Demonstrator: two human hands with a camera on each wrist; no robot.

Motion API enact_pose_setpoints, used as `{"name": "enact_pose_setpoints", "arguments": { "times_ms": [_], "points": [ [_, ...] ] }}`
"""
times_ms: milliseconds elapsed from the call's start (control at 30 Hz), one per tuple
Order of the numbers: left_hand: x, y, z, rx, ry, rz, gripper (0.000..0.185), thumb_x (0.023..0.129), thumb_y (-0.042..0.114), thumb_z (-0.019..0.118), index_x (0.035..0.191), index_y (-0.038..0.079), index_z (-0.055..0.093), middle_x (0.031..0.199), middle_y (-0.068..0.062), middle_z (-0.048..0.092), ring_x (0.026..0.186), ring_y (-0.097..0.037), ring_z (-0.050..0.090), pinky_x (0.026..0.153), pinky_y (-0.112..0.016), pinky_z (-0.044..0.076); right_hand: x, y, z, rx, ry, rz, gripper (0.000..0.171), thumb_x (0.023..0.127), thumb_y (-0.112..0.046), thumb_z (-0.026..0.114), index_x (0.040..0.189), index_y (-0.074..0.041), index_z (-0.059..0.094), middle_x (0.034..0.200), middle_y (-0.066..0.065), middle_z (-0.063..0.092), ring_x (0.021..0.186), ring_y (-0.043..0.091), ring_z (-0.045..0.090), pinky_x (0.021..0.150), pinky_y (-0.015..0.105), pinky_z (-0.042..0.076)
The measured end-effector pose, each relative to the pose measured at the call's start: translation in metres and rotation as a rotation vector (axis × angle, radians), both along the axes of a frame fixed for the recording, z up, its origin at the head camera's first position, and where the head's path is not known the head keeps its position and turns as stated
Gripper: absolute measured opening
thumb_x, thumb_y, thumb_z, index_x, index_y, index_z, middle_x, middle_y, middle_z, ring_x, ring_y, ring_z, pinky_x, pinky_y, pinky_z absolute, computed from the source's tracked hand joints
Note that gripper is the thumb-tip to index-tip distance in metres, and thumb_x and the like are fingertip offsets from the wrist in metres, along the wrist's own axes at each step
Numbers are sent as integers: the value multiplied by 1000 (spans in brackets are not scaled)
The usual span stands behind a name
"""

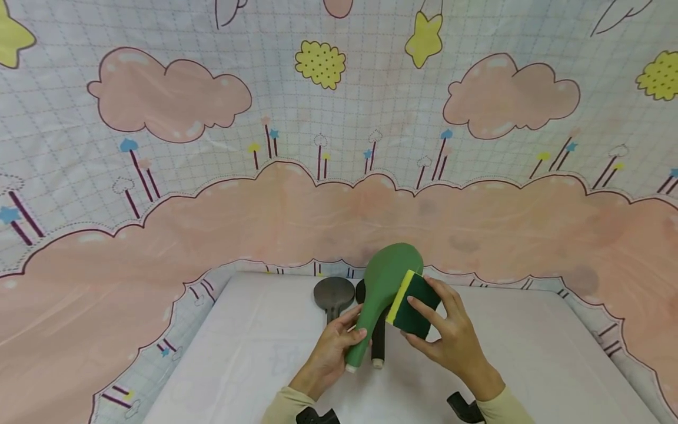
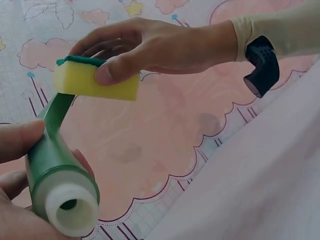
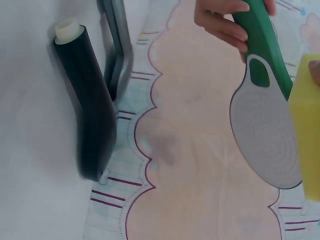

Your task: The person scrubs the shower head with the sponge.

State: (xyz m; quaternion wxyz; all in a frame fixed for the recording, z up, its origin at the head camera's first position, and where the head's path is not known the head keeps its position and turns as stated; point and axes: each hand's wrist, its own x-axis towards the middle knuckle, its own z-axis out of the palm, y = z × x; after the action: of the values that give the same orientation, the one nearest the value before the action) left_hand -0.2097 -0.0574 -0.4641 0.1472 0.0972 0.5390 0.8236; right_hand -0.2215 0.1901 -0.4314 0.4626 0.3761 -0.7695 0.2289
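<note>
A green handheld shower head (image 1: 392, 271) is held by its handle in my left hand (image 1: 329, 356), tilted with the head end up and away. Its white hollow connector (image 2: 72, 215) points back in the left wrist view, and its grey round face (image 3: 265, 130) shows in the right wrist view. My right hand (image 1: 458, 338) pinches a sponge (image 1: 417, 306), yellow with a dark green scouring pad, between thumb and fingers. The sponge is at the side of the shower head, yellow layer towards it; whether they touch is hard to tell.
On the white table (image 1: 254, 330) lie a grey shower head (image 1: 333, 292) and a black shower head (image 1: 378, 344), partly hidden behind the green one. A patterned cloth (image 1: 318, 218) with clouds hangs behind the table. Black wrist devices (image 1: 466, 407) sit on both sleeves.
</note>
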Motion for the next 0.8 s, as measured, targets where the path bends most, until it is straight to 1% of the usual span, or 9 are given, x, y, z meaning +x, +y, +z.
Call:
{"name": "enact_pose_setpoints", "arguments": {
  "times_ms": [67,200,300,433,533,600,700,733,800],
  "points": [
    [-1,-1,-1,2,10,-7,67,90,2,61,150,-3,33,132,-10,51,105,-15,56,89,-27,51,0,1,1,-18,-10,-1,55,90,-58,59,121,-13,69,137,28,51,122,39,47,116,17,23],
    [-2,-3,-2,4,23,-26,67,90,0,61,149,-7,31,140,-13,51,113,-12,57,91,-27,51,-1,3,2,-66,-42,6,57,89,-59,61,121,-12,69,137,29,50,123,37,47,114,14,26],
    [-2,-5,-4,7,32,-43,67,90,-1,60,149,-8,31,143,-14,49,115,-12,56,91,-26,51,-2,4,3,-116,-72,28,59,87,-58,64,120,-10,69,136,31,49,127,33,46,113,14,28],
    [-2,-7,-5,8,41,-67,68,89,-2,61,150,-7,30,140,-11,51,114,-13,56,90,-24,51,-4,6,3,-182,-113,59,62,85,-58,67,121,-7,68,138,32,47,133,29,43,112,15,30],
    [-2,-8,-6,15,51,-83,70,89,-3,61,150,-8,28,138,-9,52,113,-14,57,89,-24,52,-4,9,2,-223,-161,70,64,85,-57,68,124,-6,66,143,29,45,137,25,41,110,13,32],
    [-2,-8,-6,18,61,-91,72,88,-4,62,150,-7,27,135,-9,52,109,-14,58,88,-25,53,-4,11,1,-248,-210,79,62,83,-50,74,126,-5,64,145,26,43,138,22,40,107,11,34],
    [-2,-9,-6,16,80,-95,72,87,-7,61,151,-6,27,130,-7,51,98,-14,61,84,-27,55,-4,14,-2,-283,-304,78,61,77,-27,83,130,-6,61,149,22,41,138,14,40,103,8,36],
    [-1,-9,-6,12,87,-95,72,87,-8,60,151,-6,27,128,-6,50,95,-14,60,82,-27,55,-4,15,-2,-295,-336,80,63,74,-18,84,131,-6,60,149,21,41,137,12,40,102,8,36],
    [-2,-10,-6,-3,96,-90,71,87,-9,59,151,-5,27,126,-4,51,91,-14,60,80,-26,55,-5,16,-3,-327,-395,98,68,70,-3,81,133,-4,57,150,21,40,136,8,40,103,8,36]
  ]
}}
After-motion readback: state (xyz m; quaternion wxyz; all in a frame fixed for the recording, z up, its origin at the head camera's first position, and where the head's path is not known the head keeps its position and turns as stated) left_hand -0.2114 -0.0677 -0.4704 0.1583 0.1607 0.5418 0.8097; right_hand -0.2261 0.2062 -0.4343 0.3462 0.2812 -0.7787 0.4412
